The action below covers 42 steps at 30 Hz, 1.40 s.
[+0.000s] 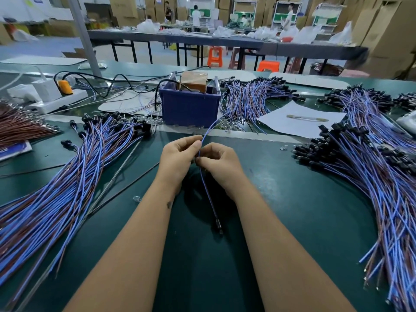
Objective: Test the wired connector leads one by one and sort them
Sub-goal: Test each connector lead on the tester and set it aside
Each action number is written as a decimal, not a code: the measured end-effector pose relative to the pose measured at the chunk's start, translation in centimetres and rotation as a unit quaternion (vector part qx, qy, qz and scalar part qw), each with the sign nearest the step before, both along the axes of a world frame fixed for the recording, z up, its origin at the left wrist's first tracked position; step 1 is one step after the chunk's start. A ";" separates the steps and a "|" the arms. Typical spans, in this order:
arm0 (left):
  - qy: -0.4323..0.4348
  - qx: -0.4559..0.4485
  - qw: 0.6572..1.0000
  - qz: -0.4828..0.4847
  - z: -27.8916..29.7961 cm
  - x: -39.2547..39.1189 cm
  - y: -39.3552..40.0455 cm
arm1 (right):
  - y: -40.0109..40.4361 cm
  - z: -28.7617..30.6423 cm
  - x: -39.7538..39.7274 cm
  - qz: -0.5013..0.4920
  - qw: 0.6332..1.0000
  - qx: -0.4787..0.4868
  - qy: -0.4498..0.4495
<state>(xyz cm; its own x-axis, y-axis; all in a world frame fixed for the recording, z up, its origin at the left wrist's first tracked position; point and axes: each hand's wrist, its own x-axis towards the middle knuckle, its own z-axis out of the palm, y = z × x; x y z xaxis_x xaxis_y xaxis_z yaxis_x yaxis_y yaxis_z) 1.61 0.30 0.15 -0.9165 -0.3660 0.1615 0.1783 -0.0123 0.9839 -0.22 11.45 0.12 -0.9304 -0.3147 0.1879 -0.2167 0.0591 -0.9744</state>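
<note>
One blue-and-brown lead (208, 194) runs between my hands above the green mat (281, 199). My left hand (177, 157) pinches it near the top, and my right hand (219, 164) pinches it just below. Its black connector (218, 226) hangs near the mat between my forearms. The lead's far end curves up toward the blue bin (190, 106). A big pile of like leads (67, 176) lies at the left. Another pile (371, 176) lies at the right.
Behind the bin lie more lead bundles (254, 97) and a white sheet (301, 120). A white power strip (56, 100) with plugs and black cables sits at back left, brown wires (20, 127) at the far left edge. People stand at distant benches.
</note>
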 end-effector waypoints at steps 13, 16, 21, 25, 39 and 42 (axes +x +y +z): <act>-0.018 0.010 0.999 0.036 -0.5 -0.7 -0.8 | 0.0 -0.2 -0.6 -0.073 0.997 -0.026 0.010; -0.016 -0.013 0.998 0.058 -0.5 -0.6 -0.9 | 0.2 -0.3 -0.6 -0.089 0.996 -0.022 0.018; -0.035 -0.060 0.993 0.092 -0.8 -0.7 -1.1 | 0.3 -0.2 -0.7 -0.103 0.994 -0.028 -0.006; -0.045 -0.072 0.990 0.114 -0.9 -0.8 -1.3 | 0.3 -0.3 -0.8 -0.097 0.995 -0.034 -0.013; -0.025 -0.064 0.986 0.155 -0.9 -0.7 -1.5 | 0.0 -0.5 -0.8 -0.082 0.996 -0.006 -0.020; -0.028 -0.068 0.986 0.150 -0.9 -0.7 -1.5 | 0.0 -0.6 -0.8 -0.079 0.997 -0.005 -0.021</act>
<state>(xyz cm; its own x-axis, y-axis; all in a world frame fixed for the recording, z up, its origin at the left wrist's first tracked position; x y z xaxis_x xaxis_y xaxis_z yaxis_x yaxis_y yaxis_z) 0.92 -1.24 -0.75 -0.7791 -0.6005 0.1802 0.0999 0.1648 0.9812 -0.97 11.47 -0.43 -0.9755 -0.1619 0.1493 -0.1638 0.0803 -0.9832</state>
